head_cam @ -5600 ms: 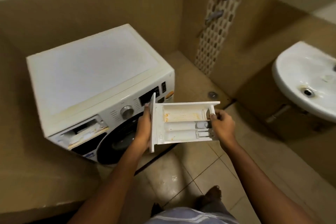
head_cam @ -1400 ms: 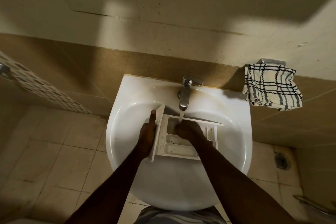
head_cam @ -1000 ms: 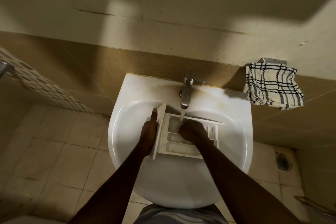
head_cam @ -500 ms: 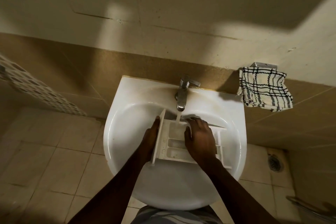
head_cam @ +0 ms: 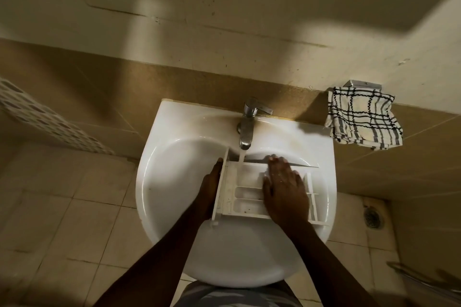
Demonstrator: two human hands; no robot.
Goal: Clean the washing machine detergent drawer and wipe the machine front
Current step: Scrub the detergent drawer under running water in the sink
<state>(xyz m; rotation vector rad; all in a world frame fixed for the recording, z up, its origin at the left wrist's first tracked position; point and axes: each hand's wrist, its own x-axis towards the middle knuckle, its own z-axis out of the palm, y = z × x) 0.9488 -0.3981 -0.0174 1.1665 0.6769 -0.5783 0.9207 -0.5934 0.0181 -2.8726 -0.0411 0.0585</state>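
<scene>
Detergent drawer [head_cam: 245, 194], white plastic with several compartments, is lying inside the white sink [head_cam: 174, 182], which is the largest thing here and serves as the landmark. Sink basin is taking up the middle of the view, its back edge meeting the brown tiled wall; its near rim is curving over the person's patterned clothing at the bottom edge. Drawer is sitting across the basin's back half, front panel standing on edge toward the sink's left side, far end reaching toward the sink's right rim. Water is running from the chrome tap [head_cam: 248, 123] at the sink's back edge and is falling into the drawer's rear compartment. The two smaller compartments nearer the person are showing a few dark specks; whether water is pooling in them is hard to tell.

Checked cloth [head_cam: 363, 119] is hanging on a wall bracket just right of the sink's back corner. A floor drain [head_cam: 372, 217] is sitting on the tiles right of the sink.

Left hand [head_cam: 210, 188] is gripping the drawer's front panel, fingers wrapped behind it and hidden, thumb tip showing at its top edge. Right hand [head_cam: 284, 189] is lying flat over the drawer's middle, fingers extended close together and pointing toward the tap, blurred at the tips; it is covering the compartments beneath.
</scene>
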